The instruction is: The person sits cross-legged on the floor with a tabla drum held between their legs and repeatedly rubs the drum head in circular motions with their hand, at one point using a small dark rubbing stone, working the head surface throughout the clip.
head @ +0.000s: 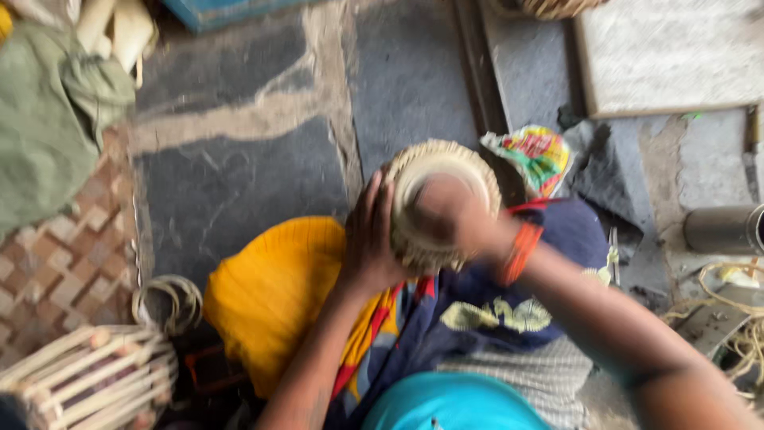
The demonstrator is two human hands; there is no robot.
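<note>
A small round woven basket (469, 163) of pale cane sits in front of me, its open mouth turned toward the camera. My left hand (370, 239) grips its outer left side. My right hand (454, 219), with orange bangles at the wrist, is pushed inside the mouth and presses against the inner wall. The basket is held above my lap, which is covered in yellow and dark blue patterned cloth (278, 295). The picture is blurred by motion.
A cane frame stool or cage (87, 378) stands at lower left beside a coil of cane strips (171, 299). A green cloth (48, 119) lies upper left. A colourful wrapper (537, 155), a metal cylinder (720, 229) and loose cord (736, 318) lie on the stone floor at right.
</note>
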